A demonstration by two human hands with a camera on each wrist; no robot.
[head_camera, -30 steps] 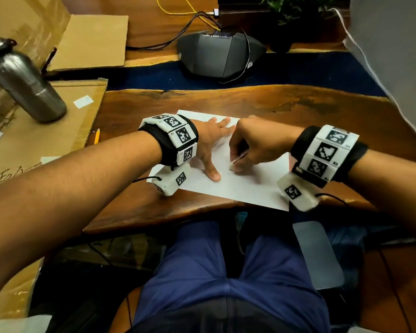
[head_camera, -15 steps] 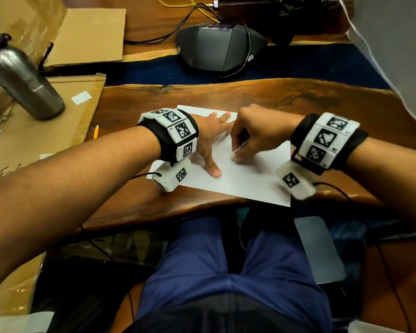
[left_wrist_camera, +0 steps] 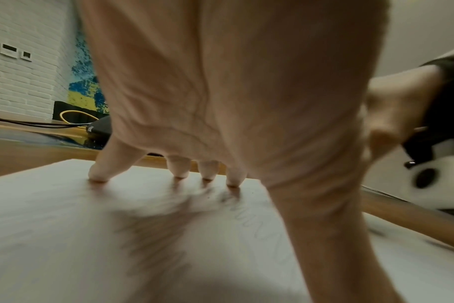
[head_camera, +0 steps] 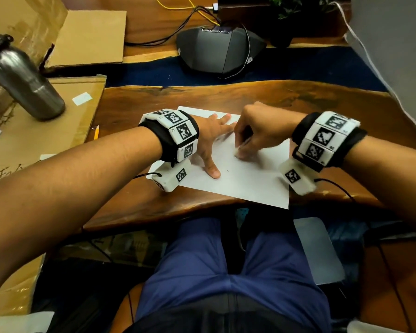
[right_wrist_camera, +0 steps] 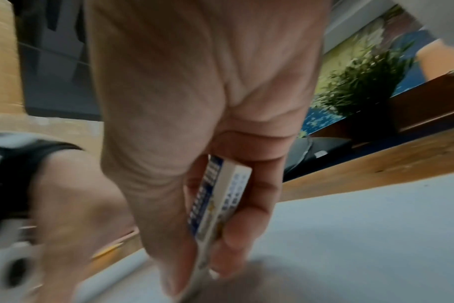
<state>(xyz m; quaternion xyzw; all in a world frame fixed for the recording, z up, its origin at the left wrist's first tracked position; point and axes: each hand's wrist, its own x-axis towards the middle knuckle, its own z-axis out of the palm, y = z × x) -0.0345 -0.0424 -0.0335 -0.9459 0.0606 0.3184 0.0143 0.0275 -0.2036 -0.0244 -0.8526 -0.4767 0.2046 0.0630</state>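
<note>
A white sheet of paper (head_camera: 240, 186) lies on the wooden table (head_camera: 322, 102) in front of me. My left hand (head_camera: 210, 138) rests on it with fingers spread and straight, fingertips (left_wrist_camera: 179, 174) pressing the paper (left_wrist_camera: 65, 235) down. Just to its right, my right hand (head_camera: 252, 137) is curled over the sheet. It pinches a white eraser (right_wrist_camera: 220, 203) in a blue-and-white sleeve between thumb and fingers, the lower end against the paper (right_wrist_camera: 363, 235). The right hand is motion-blurred. Faint pencil marks and dark crumbs show on the sheet.
A yellow pencil (head_camera: 96, 132) lies at the table's left edge beside flat cardboard (head_camera: 34, 145). A steel bottle (head_camera: 22, 78) stands on the cardboard at far left. A grey conference speaker (head_camera: 216, 51) with cables sits beyond the table, a plant (head_camera: 296, 6) behind it.
The right hand has shifted in small strokes over the same spot with the eraser and is blurred now. The left hand has stayed pressed on the paper.
</note>
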